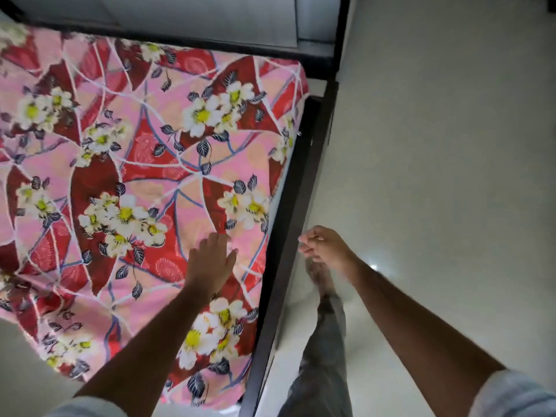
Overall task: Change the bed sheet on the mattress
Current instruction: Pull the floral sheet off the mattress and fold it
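A pink and red bed sheet (144, 164) printed with white flowers covers the mattress and drapes over its right edge. My left hand (210, 260) lies flat on the sheet near that right edge, fingers straight and pointing away from me. To the right of the bed, my right hand (323, 246) hangs in the air over the floor with its fingers loosely curled and nothing visible in them. The mattress itself is hidden under the sheet.
A dark bed frame rail (288, 236) runs along the bed's right side, and a dark headboard bar (180, 45) crosses the far end. Pale glossy floor (451, 176) spreads to the right. My leg and bare foot (322, 278) stand beside the frame.
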The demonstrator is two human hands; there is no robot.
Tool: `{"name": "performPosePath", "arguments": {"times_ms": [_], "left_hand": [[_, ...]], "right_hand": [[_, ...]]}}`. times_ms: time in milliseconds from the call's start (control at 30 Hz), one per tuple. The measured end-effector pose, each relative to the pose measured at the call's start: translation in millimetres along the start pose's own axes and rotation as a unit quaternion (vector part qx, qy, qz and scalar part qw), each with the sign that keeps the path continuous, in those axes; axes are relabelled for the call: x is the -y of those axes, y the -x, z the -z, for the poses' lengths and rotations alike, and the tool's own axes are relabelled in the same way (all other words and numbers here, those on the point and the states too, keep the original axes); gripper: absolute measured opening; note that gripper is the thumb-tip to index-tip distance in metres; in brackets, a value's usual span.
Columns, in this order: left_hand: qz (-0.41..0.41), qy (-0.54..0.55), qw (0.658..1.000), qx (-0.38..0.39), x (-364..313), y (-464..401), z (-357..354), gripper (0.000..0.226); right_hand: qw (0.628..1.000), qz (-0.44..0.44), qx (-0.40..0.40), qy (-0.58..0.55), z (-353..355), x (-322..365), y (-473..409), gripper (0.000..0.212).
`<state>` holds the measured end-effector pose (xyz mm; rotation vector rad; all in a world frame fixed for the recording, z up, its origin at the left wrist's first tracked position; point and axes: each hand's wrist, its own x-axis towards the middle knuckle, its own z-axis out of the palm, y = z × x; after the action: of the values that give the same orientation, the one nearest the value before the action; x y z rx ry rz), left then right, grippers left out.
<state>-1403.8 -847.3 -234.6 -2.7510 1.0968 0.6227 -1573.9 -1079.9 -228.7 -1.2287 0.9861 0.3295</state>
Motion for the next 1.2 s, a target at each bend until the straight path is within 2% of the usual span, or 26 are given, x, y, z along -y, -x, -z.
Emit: {"name": "performPosePath", "arguments": {"times_ms": [67, 200, 333, 400, 467, 533, 600, 700, 767, 833, 900, 933, 1000, 1067, 1133, 1200], "left_hand": [[-0.028, 0.019, 0.998, -0.058, -1.9, -41.2, 7.6, 0.036], [-0.026, 0.113, 0.99, -0.079, -21.7, -134.1, 35.5, 0.06], [0.006, 0.142, 0.989, -0.028, -51.6, -197.8, 58.0, 0.067], [0.04, 0.148, 0.988, -0.022, -65.7, -214.1, 69.9, 0.068], [0.078, 0.156, 0.984, -0.025, -76.1, -224.7, 80.2, 0.067], [0.099, 0.151, 0.984, -0.01, -82.2, -230.1, 86.6, 0.066], [0.115, 0.142, 0.983, 0.013, -81.5, -238.4, 89.2, 0.066], [0.143, 0.165, 0.975, 0.029, -86.1, -244.6, 95.0, 0.06], [0.183, 0.178, 0.966, 0.031, -94.4, -257.6, 103.9, 0.053], [0.243, 0.162, 0.956, 0.036, -103.5, -270.3, 119.6, 0.058], [0.316, 0.136, 0.939, 0.023, -111.9, -288.2, 141.0, 0.069], [0.344, 0.127, 0.93, 0.008, -115.7, -299.0, 153.4, 0.068], [0.372, 0.152, 0.915, -0.032, -119.7, -322.2, 174.9, 0.06], [0.372, 0.191, 0.906, -0.063, -120.7, -347.5, 196.7, 0.061], [0.366, 0.201, 0.907, -0.063, -120.4, -371.0, 210.1, 0.063], [0.368, 0.229, 0.901, -0.027, -114.5, -389.2, 204.2, 0.071]], "right_hand": [[1.0, 0.014, -0.002, 0.024, 15.5, 41.3, -37.2, 0.011], [0.995, 0.028, 0.034, 0.085, 41.1, 119.5, -114.6, 0.011], [0.993, 0.037, 0.02, 0.107, 70.8, 183.9, -170.2, 0.011], [0.994, 0.026, 0.025, 0.106, 82.8, 212.7, -192.9, 0.018], [0.993, 0.019, 0.009, 0.114, 93.8, 238.0, -218.0, 0.015], [0.994, 0.006, -0.013, 0.104, 103.7, 260.0, -243.3, 0.029], [0.998, -0.004, 0.002, 0.069, 111.1, 282.3, -268.7, 0.042], [0.996, 0.032, 0.017, 0.078, 117.1, 307.1, -291.3, 0.019], [0.991, 0.066, 0.085, 0.081, 131.8, 319.2, -297.0, 0.022], [0.966, 0.089, 0.227, 0.086, 151.4, 329.0, -281.1, 0.023], [0.913, 0.086, 0.376, 0.132, 173.3, 345.1, -260.3, 0.016], [0.883, 0.083, 0.431, 0.169, 184.6, 353.2, -251.9, 0.012], [0.824, 0.09, 0.496, 0.258, 203.3, 363.0, -241.9, 0.013], [0.799, 0.1, 0.491, 0.333, 216.5, 370.2, -248.0, 0.017], [0.83, 0.071, 0.429, 0.349, 222.6, 375.5, -269.6, 0.016], [0.873, 0.069, 0.318, 0.363, 221.7, 378.8, -301.7, 0.016]]}}
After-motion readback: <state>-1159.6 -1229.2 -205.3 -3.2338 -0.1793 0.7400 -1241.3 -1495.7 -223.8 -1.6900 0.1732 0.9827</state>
